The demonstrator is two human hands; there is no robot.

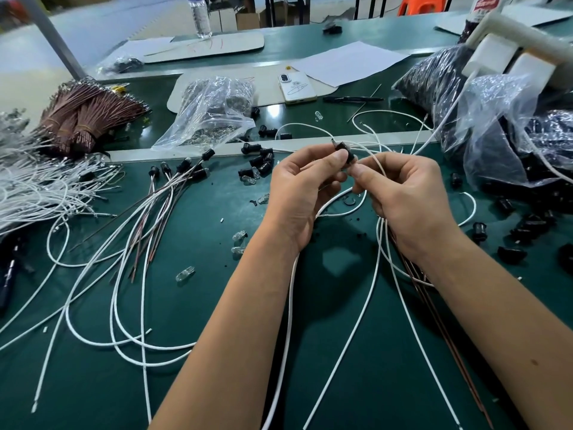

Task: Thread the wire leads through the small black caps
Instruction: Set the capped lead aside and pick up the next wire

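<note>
Both hands are working mid-air over the green table (217,352). Left hand (297,187) is pinching a small black cap (345,150) between thumb and curled fingers; a metal lead tip is sticking out of the cap's top. Right hand (403,193) is pinching a white wire (376,159) just beside the cap, fingers curled round it, and is also gripping white and brown wires trailing down toward the camera under the right forearm. Whether the pinched wire is already inside the cap cannot be told.

Finished leads (173,181), with black caps on their ends, are lying fanned out left of the hands. Loose caps (259,161) are sitting in a small pile just beyond the left hand, more scattered at right. Clear bulbs (185,272) are lying loose on the table near the left forearm. White wire bundle (40,184) is lying at far left, brown wire bundles (83,116) behind it. Clear bag (214,110) of small parts is sitting behind the pile; big bags (508,131) of black parts are sitting at right. White phone (297,87) is lying face down near a paper sheet (350,62), a pen (352,99) beside it. Water bottle (201,15) is standing far back; its label is too blurred to read. No legible writing anywhere.
</note>
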